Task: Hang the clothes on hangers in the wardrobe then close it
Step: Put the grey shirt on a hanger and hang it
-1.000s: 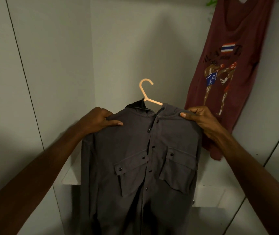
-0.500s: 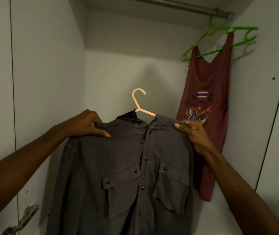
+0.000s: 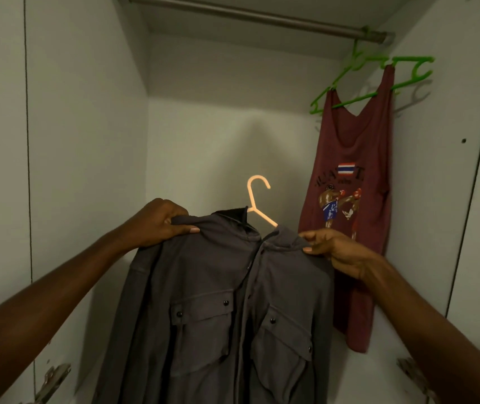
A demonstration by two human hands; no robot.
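A dark grey button-up shirt [image 3: 233, 301] with two flapped chest pockets hangs on a pale peach plastic hanger [image 3: 257, 199], held up in the open wardrobe [image 3: 87, 112] in front of its back wall. The hanger's hook stands free in the air, well below the metal rail [image 3: 262, 17] that runs across the top of the wardrobe; one arm of the hanger shows bare at the open collar.

The left hand [image 3: 157, 225] grips the shirt's left shoulder, its fingers [image 3: 180, 217] curled over the top of the cloth and its thumb pressed flat along the front. The right hand [image 3: 340, 252] pinches the shirt's right shoulder between thumb and curled fingers [image 3: 314, 237]. Both forearms reach in from the lower corners.

To the right, near the wardrobe's side wall, a maroon sleeveless top [image 3: 352, 214] printed with a flag and two boxers hangs from a green hanger [image 3: 372, 80] hooked on the rail. Its lower left part lies behind the grey shirt and the right hand. Metal door hinges [image 3: 53, 380] show at the bottom left and bottom right of the wardrobe's frame.
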